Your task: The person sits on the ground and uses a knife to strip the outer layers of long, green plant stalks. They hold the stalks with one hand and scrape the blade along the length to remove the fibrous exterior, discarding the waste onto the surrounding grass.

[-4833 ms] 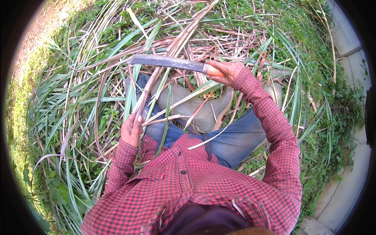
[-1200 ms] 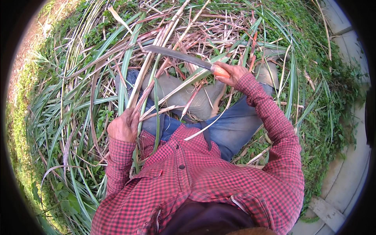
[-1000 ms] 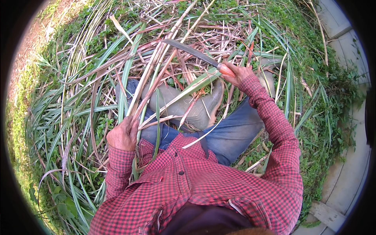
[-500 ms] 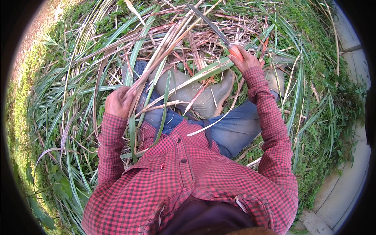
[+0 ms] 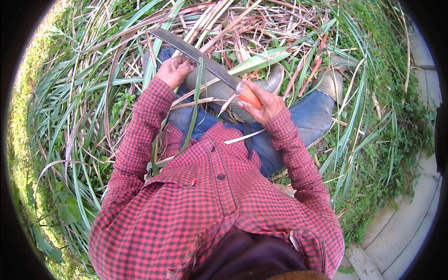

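In my right hand [image 5: 265,102] is the orange handle of a machete [image 5: 196,56], its long dark blade slanting up and left. My left hand [image 5: 176,72] is closed just below the blade, fingers pinched together. A bundle of dry stalks [image 5: 205,23] runs away from these fingers toward the far edge; the blade lies across it and hides part of the grip. A long green leaf [image 5: 196,102] hangs down in front of my shirt, to the right of my left hand.
My boots [image 5: 326,86] and blue trouser legs [image 5: 298,126] are folded in front of me. Long green leaves [image 5: 84,121] lie to the left, with cut reddish stalks [image 5: 280,23] beyond my feet. A curved pale concrete edge [image 5: 420,186] borders the grass on the right.
My right hand has come down and left, bringing the machete blade across the stalks near my left hand. My left hand has moved up and right.
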